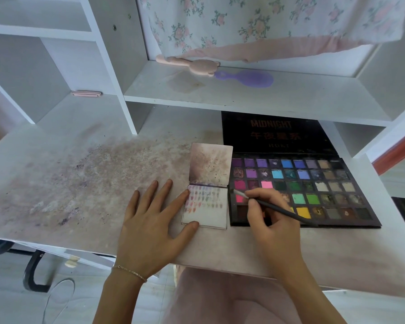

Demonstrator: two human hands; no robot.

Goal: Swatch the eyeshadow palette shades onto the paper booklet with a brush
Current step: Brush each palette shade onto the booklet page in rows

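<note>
An open eyeshadow palette (313, 183) with several rows of coloured pans lies on the desk, its black lid propped up behind. A small paper booklet (208, 213) lies open to its left, the lower page covered in rows of colour swatches. My left hand (150, 220) lies flat on the desk, index finger and thumb touching the booklet's left edge. My right hand (269, 216) pinches a thin dark brush (278, 208). The brush's pale tip sits over a pink pan at the palette's left side.
The desk top (84, 183) is stained with powder smudges to the left. A shelf above holds a pink bear-shaped brush (192, 64) and a purple hairbrush (248, 78). White cubbyholes stand at the back left. A floral cloth hangs behind.
</note>
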